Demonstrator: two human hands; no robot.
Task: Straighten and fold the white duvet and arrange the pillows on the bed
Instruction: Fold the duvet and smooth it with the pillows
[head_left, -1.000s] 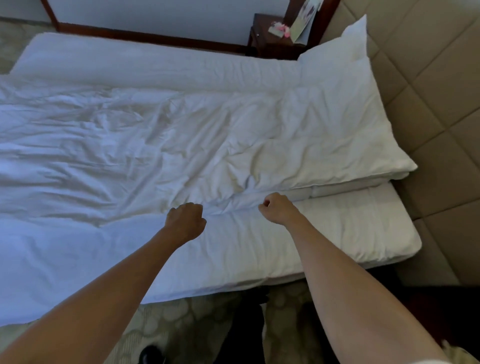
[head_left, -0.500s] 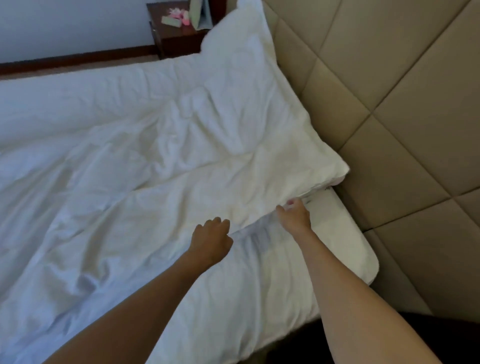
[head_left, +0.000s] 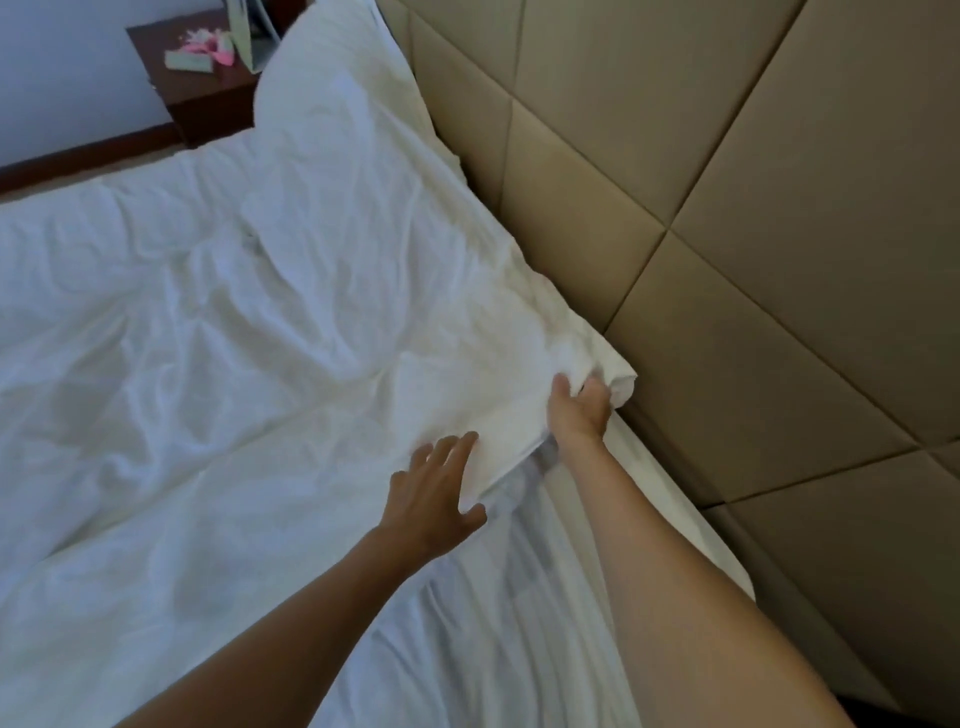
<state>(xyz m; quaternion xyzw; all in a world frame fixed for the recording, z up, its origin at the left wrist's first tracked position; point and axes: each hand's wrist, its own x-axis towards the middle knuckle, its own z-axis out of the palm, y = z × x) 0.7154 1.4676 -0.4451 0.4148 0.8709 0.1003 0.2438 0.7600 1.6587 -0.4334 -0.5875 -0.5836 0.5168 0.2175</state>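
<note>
A crumpled white duvet (head_left: 249, 322) covers most of the bed, its near right corner beside the headboard. My right hand (head_left: 579, 410) grips that corner, thumb on top and fingers tucked under the bunched cloth. My left hand (head_left: 434, 493) lies flat with spread fingers on the duvet's near edge, just left of the right hand. Below the lifted edge the white bed sheet (head_left: 524, 623) shows. A raised white corner (head_left: 332, 67) sticks up at the far end by the headboard; I cannot tell whether it is a pillow.
A padded beige headboard (head_left: 753, 234) runs along the bed's right side. A dark wooden nightstand (head_left: 202, 98) with pink and pale green items (head_left: 200, 52) stands beyond the bed's far end. A light wall with a dark skirting board (head_left: 78, 161) lies behind.
My view swung right toward the headboard. My right hand travelled along the duvet's edge to its corner and took hold there. My left hand uncurled from a fist and flattened on the duvet.
</note>
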